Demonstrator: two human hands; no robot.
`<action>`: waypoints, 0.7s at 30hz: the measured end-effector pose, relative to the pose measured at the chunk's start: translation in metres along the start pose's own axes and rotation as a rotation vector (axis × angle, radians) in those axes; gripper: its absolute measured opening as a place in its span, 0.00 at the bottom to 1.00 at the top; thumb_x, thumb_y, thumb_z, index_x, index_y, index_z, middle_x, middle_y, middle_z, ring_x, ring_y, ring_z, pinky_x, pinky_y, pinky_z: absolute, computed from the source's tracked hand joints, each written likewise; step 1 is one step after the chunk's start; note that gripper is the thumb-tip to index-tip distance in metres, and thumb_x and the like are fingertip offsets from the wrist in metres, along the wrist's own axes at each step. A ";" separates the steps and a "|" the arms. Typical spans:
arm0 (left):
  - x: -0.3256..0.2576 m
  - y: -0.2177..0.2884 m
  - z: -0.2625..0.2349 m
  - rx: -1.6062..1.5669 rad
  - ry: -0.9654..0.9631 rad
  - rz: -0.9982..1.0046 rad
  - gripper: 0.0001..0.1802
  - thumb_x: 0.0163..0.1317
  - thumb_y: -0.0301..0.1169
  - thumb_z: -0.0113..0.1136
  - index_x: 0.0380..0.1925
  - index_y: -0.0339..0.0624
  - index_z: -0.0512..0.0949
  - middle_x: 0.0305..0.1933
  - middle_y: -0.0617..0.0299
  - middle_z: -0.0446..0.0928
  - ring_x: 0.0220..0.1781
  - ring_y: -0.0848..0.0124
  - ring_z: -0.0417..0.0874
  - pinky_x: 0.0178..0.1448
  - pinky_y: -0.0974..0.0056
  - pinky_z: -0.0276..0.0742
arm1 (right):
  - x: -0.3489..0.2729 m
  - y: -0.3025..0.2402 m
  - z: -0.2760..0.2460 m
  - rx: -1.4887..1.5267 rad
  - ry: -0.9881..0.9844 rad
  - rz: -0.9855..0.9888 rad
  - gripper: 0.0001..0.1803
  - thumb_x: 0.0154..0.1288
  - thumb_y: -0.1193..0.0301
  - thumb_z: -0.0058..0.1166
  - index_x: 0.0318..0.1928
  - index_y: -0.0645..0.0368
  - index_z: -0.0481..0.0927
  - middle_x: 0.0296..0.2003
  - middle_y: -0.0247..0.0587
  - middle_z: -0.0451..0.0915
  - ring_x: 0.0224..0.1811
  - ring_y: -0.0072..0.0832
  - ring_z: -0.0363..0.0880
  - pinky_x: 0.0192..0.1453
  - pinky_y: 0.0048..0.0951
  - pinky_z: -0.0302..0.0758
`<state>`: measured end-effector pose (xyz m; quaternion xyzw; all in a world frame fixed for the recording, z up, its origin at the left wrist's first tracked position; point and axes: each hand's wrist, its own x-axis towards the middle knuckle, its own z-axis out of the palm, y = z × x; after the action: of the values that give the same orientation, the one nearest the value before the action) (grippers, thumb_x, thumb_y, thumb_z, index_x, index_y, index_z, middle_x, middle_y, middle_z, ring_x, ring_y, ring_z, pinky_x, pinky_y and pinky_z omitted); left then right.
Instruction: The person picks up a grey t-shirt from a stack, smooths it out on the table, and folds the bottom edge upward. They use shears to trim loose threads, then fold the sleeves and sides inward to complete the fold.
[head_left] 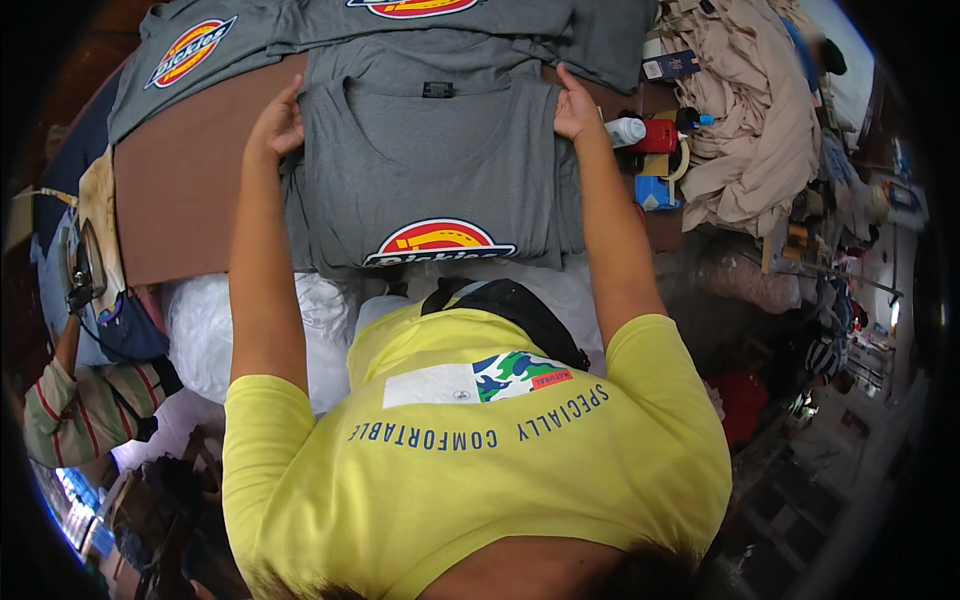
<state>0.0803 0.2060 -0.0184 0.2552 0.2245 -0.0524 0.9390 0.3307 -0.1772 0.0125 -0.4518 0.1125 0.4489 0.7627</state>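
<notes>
A grey T-shirt (440, 170) lies face up on the brown table (190, 190), its neck label toward the far side and a red-and-yellow oval logo near my chest. My left hand (275, 125) grips the shirt's left shoulder edge with curled fingers. On the opposite shoulder edge, my right hand (575, 108) holds the cloth, fingers on the fabric. Both forearms run along the shirt's two sides. I wear a yellow shirt with a black strap (510, 300) across it.
More grey T-shirts (200, 45) with the same logo lie spread at the far side. Right of my right hand stand a white bottle (627, 130), a red container (660, 135) and a blue object (650, 192), beside a beige cloth pile (750, 130). White plastic bags (210, 330) and another person's striped sleeve (70, 410) are at the left.
</notes>
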 end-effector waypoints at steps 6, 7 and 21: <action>-0.052 -0.035 0.046 0.710 0.648 0.049 0.30 0.63 0.43 0.52 0.57 0.30 0.64 0.58 0.52 0.68 0.61 0.64 0.66 0.61 0.60 0.64 | -0.034 0.000 -0.016 -0.451 -0.058 0.109 0.27 0.62 0.49 0.50 0.45 0.63 0.74 0.40 0.42 0.78 0.42 0.30 0.78 0.48 0.30 0.74; -0.081 -0.052 0.052 0.843 0.673 0.117 0.30 0.63 0.44 0.52 0.56 0.31 0.66 0.55 0.53 0.70 0.58 0.66 0.69 0.58 0.62 0.66 | -0.053 0.003 -0.017 -0.724 -0.007 0.078 0.26 0.62 0.49 0.50 0.42 0.62 0.75 0.36 0.39 0.78 0.36 0.26 0.78 0.42 0.26 0.74; -0.213 -0.243 -0.010 0.597 0.659 0.230 0.26 0.58 0.22 0.54 0.57 0.46 0.64 0.53 0.66 0.67 0.44 0.78 0.69 0.45 0.73 0.68 | -0.220 0.115 -0.095 -1.478 0.130 0.255 0.29 0.54 0.56 0.60 0.52 0.61 0.72 0.23 0.45 0.77 0.17 0.27 0.75 0.25 0.28 0.71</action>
<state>-0.1654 -0.0025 -0.0410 0.5411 0.4563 0.0737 0.7026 0.1365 -0.3587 0.0182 -0.8550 -0.1220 0.4648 0.1949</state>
